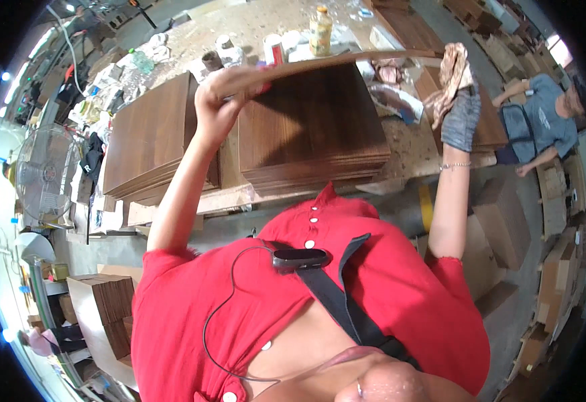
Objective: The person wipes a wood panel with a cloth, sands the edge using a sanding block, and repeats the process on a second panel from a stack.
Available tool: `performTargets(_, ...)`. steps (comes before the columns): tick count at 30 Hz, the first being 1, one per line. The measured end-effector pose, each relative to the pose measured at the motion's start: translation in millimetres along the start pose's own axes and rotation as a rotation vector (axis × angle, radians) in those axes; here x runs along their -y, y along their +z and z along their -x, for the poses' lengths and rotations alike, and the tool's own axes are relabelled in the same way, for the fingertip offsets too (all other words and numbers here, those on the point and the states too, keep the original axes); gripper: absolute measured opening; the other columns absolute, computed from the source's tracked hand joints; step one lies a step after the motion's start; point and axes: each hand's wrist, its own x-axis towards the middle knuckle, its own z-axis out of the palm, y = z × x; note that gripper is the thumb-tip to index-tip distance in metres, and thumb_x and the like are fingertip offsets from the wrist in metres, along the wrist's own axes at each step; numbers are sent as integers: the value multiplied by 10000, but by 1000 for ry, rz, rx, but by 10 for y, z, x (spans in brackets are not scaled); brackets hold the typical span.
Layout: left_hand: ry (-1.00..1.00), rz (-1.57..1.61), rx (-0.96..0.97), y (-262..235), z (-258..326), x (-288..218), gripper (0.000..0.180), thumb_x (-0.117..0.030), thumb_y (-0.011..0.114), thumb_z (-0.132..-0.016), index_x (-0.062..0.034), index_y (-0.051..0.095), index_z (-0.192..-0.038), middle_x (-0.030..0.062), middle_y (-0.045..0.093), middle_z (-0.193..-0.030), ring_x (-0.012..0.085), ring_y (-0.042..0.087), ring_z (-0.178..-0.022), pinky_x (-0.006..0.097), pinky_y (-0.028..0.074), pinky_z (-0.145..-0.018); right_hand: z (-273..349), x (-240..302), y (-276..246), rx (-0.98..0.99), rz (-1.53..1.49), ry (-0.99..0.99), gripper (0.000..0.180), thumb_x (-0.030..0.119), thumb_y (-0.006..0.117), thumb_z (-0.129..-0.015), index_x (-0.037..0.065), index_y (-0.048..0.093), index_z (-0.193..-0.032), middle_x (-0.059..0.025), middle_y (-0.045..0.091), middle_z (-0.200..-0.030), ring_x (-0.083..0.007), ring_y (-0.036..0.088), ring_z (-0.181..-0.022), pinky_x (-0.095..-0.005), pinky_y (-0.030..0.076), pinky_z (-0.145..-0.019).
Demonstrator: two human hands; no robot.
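Observation:
Raised over the bench, a brown wood-grain panel is seen nearly edge-on. My bare left hand grips its left end, fingers wrapped round the edge. At the panel's far right end, my right hand, in a grey glove, is closed on a crumpled tan rag. The rag meets or hangs beside the panel's end; I cannot tell whether it presses on it. Directly below the panel sits a stack of similar dark brown panels. Another panel stack stands left of it, beside my left forearm.
More brown panels lie on the right, under my gloved hand. Behind the stacks are a yellow-labelled bottle, a white can and a brown cup. A standing fan is at left. Another person is at right.

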Motion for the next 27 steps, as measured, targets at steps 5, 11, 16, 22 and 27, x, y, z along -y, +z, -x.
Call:
performTargets(5,-131,273,-277,183,-648,-263,226,-87,768,-893,31,716,-1079,44,737,-1017,101,650,-915,257,521,-857,-183,797,1503,178,-14,-188,303,148,577,-970,35,621,-1248,-86,651,-1165,-194,624,-1050,-348,510,-940)
performTargets(11,-163,72,-416,121,-838,-190,250,-144,804,-861,41,734,-1014,42,741,-942,92,635,-808,253,520,-775,475,932,3163,574,641,-1253,261,129,635,-875,36,649,-1118,-119,640,-1056,-264,608,-1015,-408,500,-944)
performTargets(16,-79,14,-511,1,-942,120,353,-286,851,-817,34,746,-922,26,734,-803,70,610,-715,252,511,-693,16,479,2985,693,748,-1046,253,142,610,-894,49,652,-1126,-143,637,-1150,-340,608,-1025,-436,493,-896)
performTargets(22,-264,281,-482,-76,-958,376,507,-527,849,-769,-39,716,-802,-73,531,-633,38,428,-585,246,346,-530,-1649,-66,2169,386,877,-819,309,122,521,-969,40,632,-1246,-188,635,-1174,-357,610,-1073,-408,466,-998)
performTargets(27,-386,350,-511,99,-675,580,572,-484,788,-854,2,667,-1131,64,683,-1113,120,581,-1027,293,443,-940,-1546,-293,2270,174,109,-449,244,196,541,-1003,62,627,-1189,-101,631,-1073,-207,623,-1025,-357,496,-955)
